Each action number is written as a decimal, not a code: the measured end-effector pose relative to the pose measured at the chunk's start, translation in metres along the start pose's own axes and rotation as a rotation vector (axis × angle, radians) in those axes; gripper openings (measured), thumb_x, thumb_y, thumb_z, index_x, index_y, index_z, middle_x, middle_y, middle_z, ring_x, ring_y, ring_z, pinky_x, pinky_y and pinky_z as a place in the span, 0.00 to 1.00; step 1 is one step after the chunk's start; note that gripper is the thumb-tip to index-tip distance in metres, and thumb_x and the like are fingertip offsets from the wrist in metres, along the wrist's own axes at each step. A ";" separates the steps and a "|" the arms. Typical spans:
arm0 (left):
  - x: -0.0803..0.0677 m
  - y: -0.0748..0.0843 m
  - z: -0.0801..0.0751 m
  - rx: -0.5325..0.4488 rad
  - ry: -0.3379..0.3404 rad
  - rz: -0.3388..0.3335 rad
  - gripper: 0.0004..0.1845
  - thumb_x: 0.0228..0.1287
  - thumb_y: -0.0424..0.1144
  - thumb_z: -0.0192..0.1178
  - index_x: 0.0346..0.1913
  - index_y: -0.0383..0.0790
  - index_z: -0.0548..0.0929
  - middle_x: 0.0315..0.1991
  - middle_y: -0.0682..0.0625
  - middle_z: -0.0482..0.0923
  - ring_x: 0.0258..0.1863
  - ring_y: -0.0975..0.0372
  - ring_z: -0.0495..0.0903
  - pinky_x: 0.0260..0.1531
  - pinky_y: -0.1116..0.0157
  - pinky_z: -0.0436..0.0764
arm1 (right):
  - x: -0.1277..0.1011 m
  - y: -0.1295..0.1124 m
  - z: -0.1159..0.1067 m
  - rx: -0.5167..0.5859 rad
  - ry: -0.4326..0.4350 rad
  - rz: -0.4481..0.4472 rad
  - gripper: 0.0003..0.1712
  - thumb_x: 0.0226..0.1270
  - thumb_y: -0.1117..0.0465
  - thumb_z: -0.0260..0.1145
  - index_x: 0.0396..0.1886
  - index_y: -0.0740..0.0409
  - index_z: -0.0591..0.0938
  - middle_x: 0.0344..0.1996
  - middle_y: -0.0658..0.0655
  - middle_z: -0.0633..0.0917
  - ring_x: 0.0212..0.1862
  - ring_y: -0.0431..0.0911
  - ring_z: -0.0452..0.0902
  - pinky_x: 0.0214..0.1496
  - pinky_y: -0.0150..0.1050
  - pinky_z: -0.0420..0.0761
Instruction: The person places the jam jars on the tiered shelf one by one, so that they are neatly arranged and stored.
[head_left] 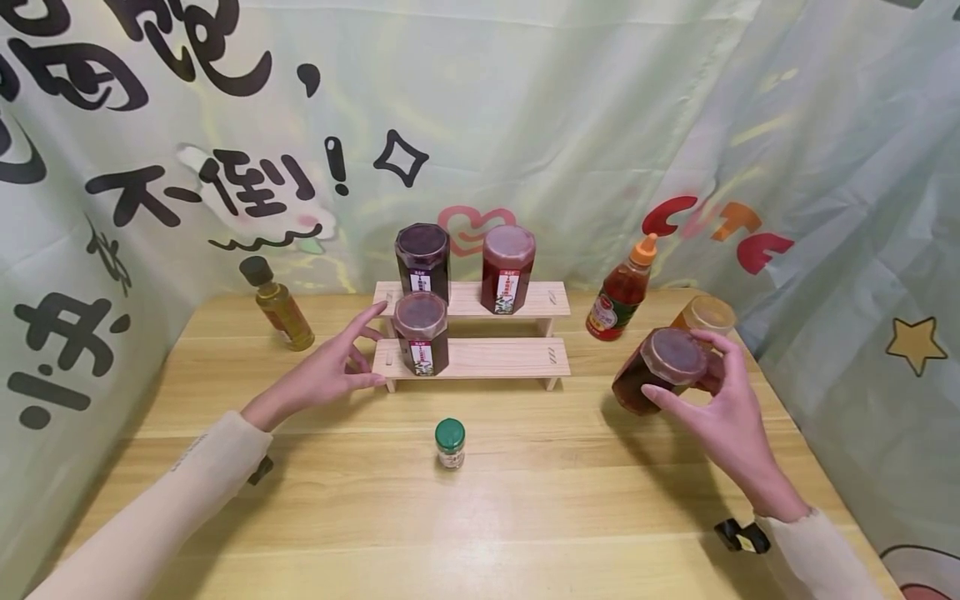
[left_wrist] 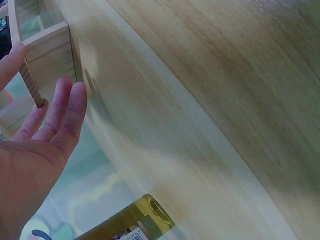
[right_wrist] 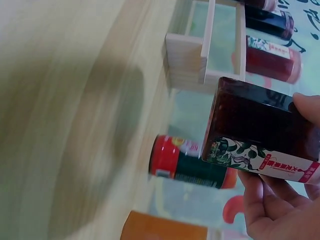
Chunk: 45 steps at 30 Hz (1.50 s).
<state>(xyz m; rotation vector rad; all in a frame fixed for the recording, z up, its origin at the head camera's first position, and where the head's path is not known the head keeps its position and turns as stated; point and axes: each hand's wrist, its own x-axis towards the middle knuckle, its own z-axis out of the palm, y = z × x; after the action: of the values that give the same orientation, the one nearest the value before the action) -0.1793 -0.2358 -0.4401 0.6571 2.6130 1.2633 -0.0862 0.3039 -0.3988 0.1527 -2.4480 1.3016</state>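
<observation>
In my right hand (head_left: 723, 408) I grip an octagonal jar of dark red preserve (head_left: 645, 379), tilted above the table at the right; its printed label faces the right wrist camera. My left hand (head_left: 330, 367) is at the left end of the two-step wooden rack (head_left: 495, 358), fingers spread, fingertips and thumb right at the board's edge. On the rack's lower step stands a dark jar (head_left: 422, 333). The upper step holds a purple-black jar (head_left: 423, 258) on the left and a red jar (head_left: 508, 271) towards the right.
A sauce bottle with orange cap (head_left: 622, 287) stands right of the rack, with an amber jar (head_left: 705, 312) partly behind my right hand. A yellow oil bottle (head_left: 281, 308) is at the back left. A small green-capped shaker (head_left: 450, 443) stands in front. Printed cloth (head_left: 585, 125) encloses the table.
</observation>
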 end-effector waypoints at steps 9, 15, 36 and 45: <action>-0.001 0.000 0.000 0.004 0.005 0.001 0.63 0.66 0.29 0.78 0.91 0.62 0.45 0.71 0.34 0.73 0.40 0.55 0.87 0.43 0.52 0.87 | 0.012 -0.016 0.024 0.043 -0.066 -0.031 0.57 0.59 0.69 0.87 0.82 0.56 0.63 0.61 0.57 0.81 0.56 0.39 0.79 0.54 0.23 0.77; -0.001 -0.001 0.001 -0.008 0.003 0.006 0.63 0.67 0.30 0.78 0.91 0.63 0.45 0.71 0.35 0.73 0.40 0.54 0.87 0.42 0.51 0.87 | 0.017 -0.024 0.040 0.065 -0.104 -0.048 0.56 0.61 0.66 0.86 0.82 0.53 0.63 0.60 0.59 0.83 0.55 0.40 0.80 0.56 0.25 0.77; -0.001 0.000 0.001 0.007 0.006 0.004 0.64 0.66 0.29 0.78 0.91 0.64 0.45 0.71 0.35 0.73 0.40 0.55 0.87 0.44 0.53 0.88 | 0.034 -0.044 0.097 0.179 -0.215 -0.089 0.56 0.56 0.66 0.89 0.79 0.53 0.66 0.60 0.58 0.86 0.56 0.49 0.84 0.60 0.38 0.82; 0.000 -0.001 0.000 0.009 0.003 0.009 0.63 0.66 0.29 0.78 0.91 0.62 0.45 0.71 0.34 0.74 0.40 0.55 0.86 0.44 0.51 0.87 | 0.040 -0.054 0.121 0.211 -0.273 -0.031 0.54 0.55 0.68 0.89 0.75 0.55 0.65 0.61 0.61 0.86 0.57 0.55 0.85 0.63 0.57 0.81</action>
<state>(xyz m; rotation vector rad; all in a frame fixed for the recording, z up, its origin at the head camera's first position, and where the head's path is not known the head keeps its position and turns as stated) -0.1796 -0.2359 -0.4409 0.6698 2.6226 1.2571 -0.1411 0.1767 -0.4037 0.4485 -2.5069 1.6169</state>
